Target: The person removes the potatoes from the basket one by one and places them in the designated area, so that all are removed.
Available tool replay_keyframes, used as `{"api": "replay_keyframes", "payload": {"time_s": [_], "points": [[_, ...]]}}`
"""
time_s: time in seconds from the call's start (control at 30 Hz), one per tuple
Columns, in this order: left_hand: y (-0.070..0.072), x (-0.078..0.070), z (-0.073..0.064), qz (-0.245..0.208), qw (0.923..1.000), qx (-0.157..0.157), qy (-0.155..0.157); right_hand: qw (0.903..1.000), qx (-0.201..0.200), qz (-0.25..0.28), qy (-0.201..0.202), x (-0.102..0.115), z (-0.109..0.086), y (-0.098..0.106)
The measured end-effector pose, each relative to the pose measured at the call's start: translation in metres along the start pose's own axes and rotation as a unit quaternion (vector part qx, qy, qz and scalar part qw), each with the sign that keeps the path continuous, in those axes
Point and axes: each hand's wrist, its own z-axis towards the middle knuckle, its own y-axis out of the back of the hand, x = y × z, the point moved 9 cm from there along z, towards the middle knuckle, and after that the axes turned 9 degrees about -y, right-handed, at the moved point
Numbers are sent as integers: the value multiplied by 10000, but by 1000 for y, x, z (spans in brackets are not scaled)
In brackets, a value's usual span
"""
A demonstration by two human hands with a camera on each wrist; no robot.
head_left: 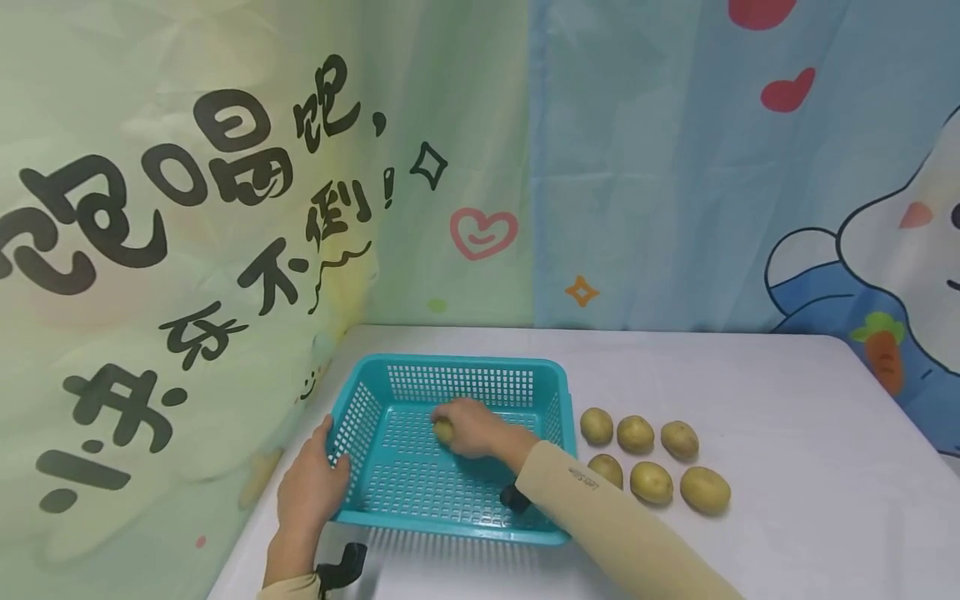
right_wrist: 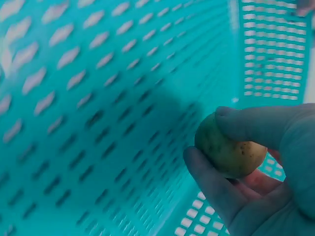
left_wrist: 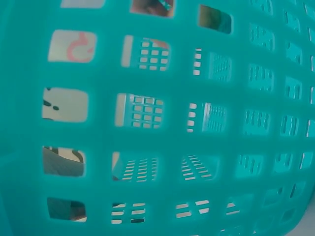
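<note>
A turquoise perforated plastic basket (head_left: 465,533) stands on the white table. Inside it, my right hand (head_left: 472,427) grips a potato (head_left: 443,431) between thumb and fingers, low over the basket floor. The right wrist view shows this potato (right_wrist: 231,150) up close, yellow-brown with dark specks, between the thumb and fingers of the right hand (right_wrist: 261,167). At the basket's left side, my left hand (head_left: 311,483) holds the rim, thumb toward the inside. The basket wall (left_wrist: 172,78) fills the left wrist view, and the left hand is out of that picture.
Several potatoes (head_left: 651,483) lie in two rows on the table (head_left: 810,467), just right of the basket; the right sleeve (head_left: 600,508) partly covers one. A printed cloth backdrop (head_left: 637,167) hangs behind and along the left side.
</note>
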Motion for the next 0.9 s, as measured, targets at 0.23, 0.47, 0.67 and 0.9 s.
{"api": "replay_keyframes", "payload": {"time_s": [0.23,0.47,0.67,0.9], "points": [[1,-2,0,62,10000,40,-51,9974,60,701,167,12,-11,13],[3,-1,-1,64,10000,-3,-41,9914,-74,1288,234,15,-24,28],[3,-2,-2,66,9999,85,-75,9802,-119,1976,20,7,-38,41],[3,-3,-2,82,9999,83,-117,9648,-296,2613,23,-2,-63,59]]}}
